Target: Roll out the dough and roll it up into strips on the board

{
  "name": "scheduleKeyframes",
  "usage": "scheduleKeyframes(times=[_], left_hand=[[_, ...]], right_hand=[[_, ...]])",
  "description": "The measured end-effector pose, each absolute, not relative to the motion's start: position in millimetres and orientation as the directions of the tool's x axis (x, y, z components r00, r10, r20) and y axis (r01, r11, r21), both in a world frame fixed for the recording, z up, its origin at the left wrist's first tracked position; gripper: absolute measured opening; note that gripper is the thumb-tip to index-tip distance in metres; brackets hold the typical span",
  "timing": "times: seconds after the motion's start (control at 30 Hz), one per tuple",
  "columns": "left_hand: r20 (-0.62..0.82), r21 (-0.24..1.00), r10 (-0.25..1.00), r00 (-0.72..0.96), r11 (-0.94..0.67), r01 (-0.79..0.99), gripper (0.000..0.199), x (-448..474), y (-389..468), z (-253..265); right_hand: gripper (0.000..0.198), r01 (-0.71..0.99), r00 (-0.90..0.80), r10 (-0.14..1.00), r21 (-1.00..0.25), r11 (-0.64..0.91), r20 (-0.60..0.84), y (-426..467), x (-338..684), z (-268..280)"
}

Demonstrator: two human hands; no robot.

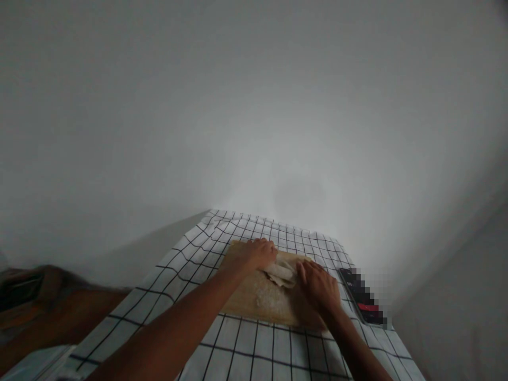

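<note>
A pale, floury dough sheet (pixel 282 273) lies rolled up between my hands, a loose folded flap hanging on its near side. It may be wrapped round a rolling pin, but my hands hide the ends of the roll. My left hand (pixel 262 253) is closed over the far left end, fingers curled down. At the opposite end my right hand (pixel 318 284) is closed too, its fingertips partly hidden. Beneath both hands is a wooden board (pixel 246 301), with white flour (pixel 264 300) scattered on its near part.
A white tablecloth with a black grid (pixel 234 338) covers the table under the board. To the right lies a dark phone (pixel 355 288), partly pixelated. A pale wall (pixel 254 132) rises behind the table. Blurred brown shapes (pixel 59 312) are low on the left.
</note>
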State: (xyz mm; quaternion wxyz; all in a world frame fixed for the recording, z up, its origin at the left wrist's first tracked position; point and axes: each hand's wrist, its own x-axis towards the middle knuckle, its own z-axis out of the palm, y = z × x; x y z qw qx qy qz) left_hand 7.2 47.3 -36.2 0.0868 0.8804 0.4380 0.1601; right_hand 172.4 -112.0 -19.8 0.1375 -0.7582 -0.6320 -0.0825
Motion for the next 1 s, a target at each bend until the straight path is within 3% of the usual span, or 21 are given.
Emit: scheduleKeyframes(times=[0.2,0.3,0.7,0.87,1.0], left_hand=[[0.173,0.320,0.906,0.387,-0.424,0.848,0.048,18.0,54.5,-30.8],[0.161,0.329,0.922,0.353,-0.387,0.861,0.046,20.8,56.2,-26.1],[0.190,0.338,0.920,0.344,-0.390,0.857,0.039,22.2,62.7,-27.7],[0.194,0.345,0.905,0.378,-0.424,0.838,0.038,18.0,61.4,-30.8],[0.181,0.347,0.880,0.438,-0.474,0.809,0.040,12.6,54.9,-28.3]], right_hand=[[0.059,0.973,0.208,0.977,-0.114,-0.203,0.039,-67.5,195.6,5.0],[0.056,0.970,0.203,0.979,-0.134,-0.202,-0.007,-45.3,209.2,2.5],[0.056,0.979,0.184,0.983,-0.090,-0.181,0.021,-23.5,220.8,-2.9],[0.054,0.984,0.180,0.972,-0.015,-0.180,0.153,-59.1,201.3,-6.1],[0.050,0.979,0.201,0.948,-0.024,-0.201,0.248,-92.5,182.4,-18.8]])
